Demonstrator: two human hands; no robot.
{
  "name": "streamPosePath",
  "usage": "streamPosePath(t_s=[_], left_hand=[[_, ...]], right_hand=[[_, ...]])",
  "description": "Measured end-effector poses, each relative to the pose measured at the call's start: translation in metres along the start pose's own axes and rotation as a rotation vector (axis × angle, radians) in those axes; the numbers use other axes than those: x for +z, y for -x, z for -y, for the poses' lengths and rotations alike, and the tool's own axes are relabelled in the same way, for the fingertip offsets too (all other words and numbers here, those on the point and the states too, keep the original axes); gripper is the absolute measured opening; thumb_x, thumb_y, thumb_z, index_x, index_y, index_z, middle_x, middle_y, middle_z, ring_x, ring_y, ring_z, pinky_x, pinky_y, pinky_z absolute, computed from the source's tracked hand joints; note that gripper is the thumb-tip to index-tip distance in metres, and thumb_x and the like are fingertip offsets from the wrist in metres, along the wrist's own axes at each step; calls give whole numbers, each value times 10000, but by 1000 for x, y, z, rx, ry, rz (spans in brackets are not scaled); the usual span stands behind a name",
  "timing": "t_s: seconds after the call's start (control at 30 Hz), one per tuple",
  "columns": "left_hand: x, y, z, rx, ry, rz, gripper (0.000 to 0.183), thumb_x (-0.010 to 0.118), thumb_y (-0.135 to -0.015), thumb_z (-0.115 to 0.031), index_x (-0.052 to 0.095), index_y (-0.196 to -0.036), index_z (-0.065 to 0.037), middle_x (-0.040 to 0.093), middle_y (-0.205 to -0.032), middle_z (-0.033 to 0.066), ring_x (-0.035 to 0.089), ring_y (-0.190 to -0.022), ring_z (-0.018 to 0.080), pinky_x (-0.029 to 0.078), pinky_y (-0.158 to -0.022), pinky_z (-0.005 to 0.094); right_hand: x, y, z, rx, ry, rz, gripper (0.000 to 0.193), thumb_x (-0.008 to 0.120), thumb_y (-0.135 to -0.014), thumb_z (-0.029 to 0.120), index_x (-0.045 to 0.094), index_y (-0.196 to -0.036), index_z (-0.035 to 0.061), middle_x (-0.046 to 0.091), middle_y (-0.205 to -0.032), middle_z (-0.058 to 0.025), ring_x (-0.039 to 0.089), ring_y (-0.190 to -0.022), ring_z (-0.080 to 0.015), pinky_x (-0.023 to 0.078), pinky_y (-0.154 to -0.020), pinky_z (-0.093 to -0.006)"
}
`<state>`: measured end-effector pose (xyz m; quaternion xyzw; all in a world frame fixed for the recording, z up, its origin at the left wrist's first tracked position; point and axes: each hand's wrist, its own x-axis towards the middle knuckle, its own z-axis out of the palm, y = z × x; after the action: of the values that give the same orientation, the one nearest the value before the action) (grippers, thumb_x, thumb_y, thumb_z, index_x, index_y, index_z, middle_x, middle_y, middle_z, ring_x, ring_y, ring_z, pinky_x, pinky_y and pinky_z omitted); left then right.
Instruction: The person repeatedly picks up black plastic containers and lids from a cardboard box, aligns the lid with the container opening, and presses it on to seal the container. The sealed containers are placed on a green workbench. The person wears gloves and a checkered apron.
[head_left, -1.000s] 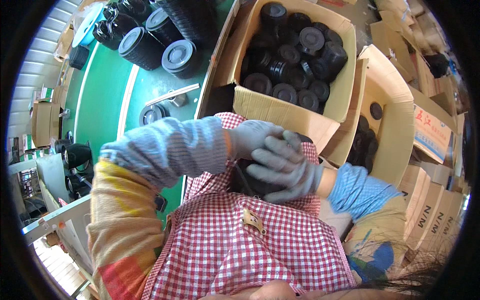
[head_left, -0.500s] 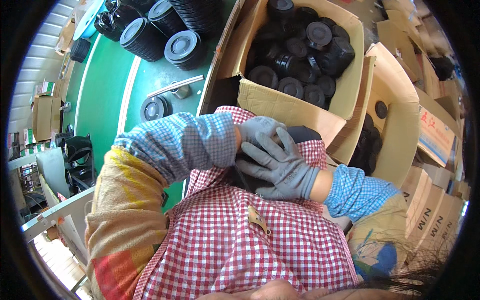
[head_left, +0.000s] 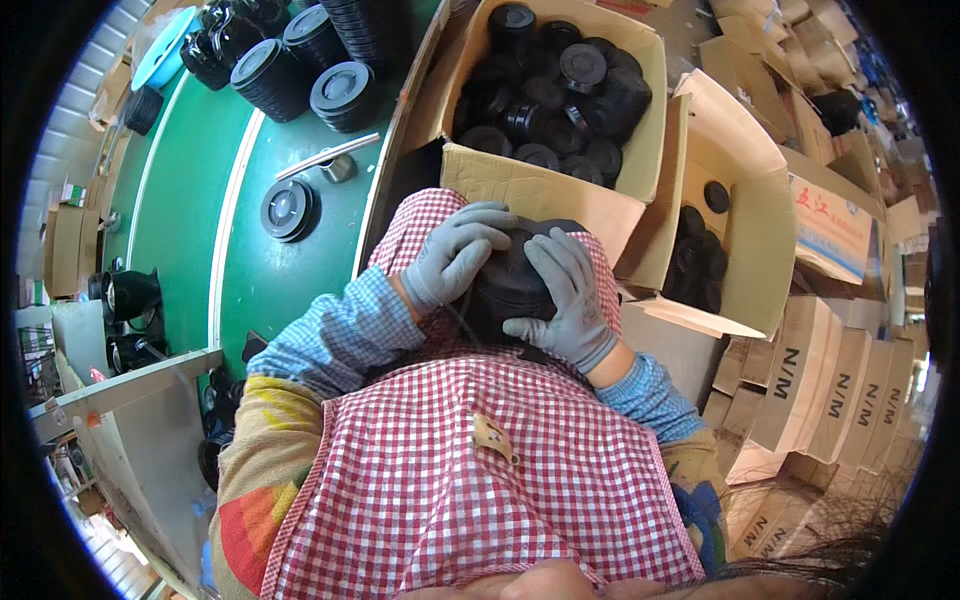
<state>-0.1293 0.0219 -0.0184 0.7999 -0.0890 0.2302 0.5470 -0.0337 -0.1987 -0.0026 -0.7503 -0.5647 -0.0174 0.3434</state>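
A dark, rounded piece (head_left: 505, 285) rests in my lap on the checked apron; its exact kind is hard to make out. From its left side, my left hand (head_left: 458, 256) in a grey glove grips the upper edge with curled fingers. My right hand (head_left: 573, 300), gloved the same way, wraps the right side, fingers over the top and thumb along the near face. The hands sit apart with the piece between them.
Left of me is a green bench with stacked black round lids (head_left: 342, 90), a flat black disc (head_left: 288, 208), a metal cup (head_left: 340, 167) and a pale bar (head_left: 327, 156). Ahead stands an open carton (head_left: 545, 190) of black round parts, beside another carton (head_left: 755, 200). Closed boxes (head_left: 795, 375) stand right.
My left forearm has drawn back from across my lap, and my hands have separated to opposite sides of the dark piece. The view has shifted slightly.
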Motion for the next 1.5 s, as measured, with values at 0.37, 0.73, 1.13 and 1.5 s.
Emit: streamPosePath(t_s=[0.37,0.73,1.13,1.5], left_hand=[[17,-11,14,-407,40,14,337,451,-1045,-183,697,-982,39,701,-1056,166,660,-1009,282,518,-931,360],[12,9,22,-224,-46,89,282,484,-1036,-160,666,-1134,31,686,-1157,156,656,-1050,282,522,-941,370],[1,19,11,-333,72,141,249,494,-1016,-136,662,-1131,9,675,-1193,160,660,-1067,284,518,-925,345],[-67,-28,5,-616,584,-341,411,422,-1078,-277,663,-1229,19,664,-1258,165,624,-1197,270,457,-1089,379]], right_hand=[[4,2,-22,106,-89,93,809,708,-770,658,601,-1324,79,595,-1358,-152,497,-1319,-376,354,-1130,-504],[36,-59,-21,57,265,367,988,254,-901,823,161,-1623,155,169,-1658,-197,135,-1536,-385,-11,-1227,-536],[39,-59,2,-82,149,292,862,415,-960,662,255,-1582,86,267,-1621,-175,240,-1504,-345,80,-1226,-564],[-45,-38,-54,156,61,-390,826,146,-1025,658,365,-1541,51,351,-1565,-217,311,-1465,-370,218,-1210,-451]])
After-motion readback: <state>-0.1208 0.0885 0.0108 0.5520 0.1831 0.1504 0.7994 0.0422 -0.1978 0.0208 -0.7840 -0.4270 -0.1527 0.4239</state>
